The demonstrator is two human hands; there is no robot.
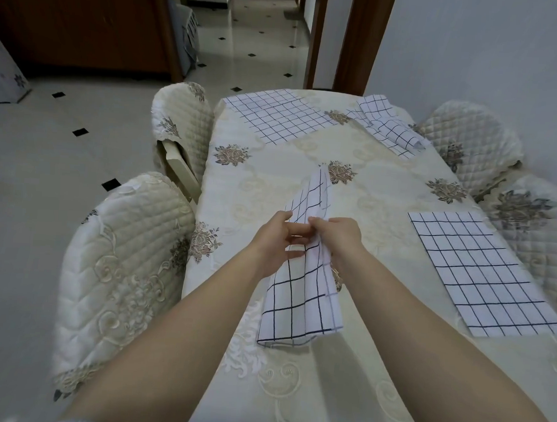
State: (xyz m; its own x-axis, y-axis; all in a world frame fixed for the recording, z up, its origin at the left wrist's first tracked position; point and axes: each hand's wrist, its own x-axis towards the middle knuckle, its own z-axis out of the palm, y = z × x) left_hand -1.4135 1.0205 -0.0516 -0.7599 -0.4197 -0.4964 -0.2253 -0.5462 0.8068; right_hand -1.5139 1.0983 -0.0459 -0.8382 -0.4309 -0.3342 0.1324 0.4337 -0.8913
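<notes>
The white cotton cloth with a dark blue grid (301, 297) is held up over the near middle of the table, bunched lengthwise. Its lower part hangs in loose folds toward the person and its far end runs up to a narrow point beyond the hands. Whether that point touches the table cannot be told. The left hand (274, 235) grips the cloth's gathered middle from the left with curled fingers, and the right hand (337, 235) pinches the same gathered part from the right, so the two hands almost meet. Beneath them lies the long table under a cream embroidered tablecloth with brown flower motifs (272, 184). A matching checked cloth lies spread flat near the table's right edge (475, 271), and another lies flat at the far left corner (276, 116). A third sits rumpled and partly folded over at the far right corner (390, 126). Chairs in cream quilted covers stand on both sides of the table (123, 266). The work looks about half done: two cloths appear laid out smooth, the one in hand has yet to be opened and set down, and the rumpled one probably needs straightening afterwards.
</notes>
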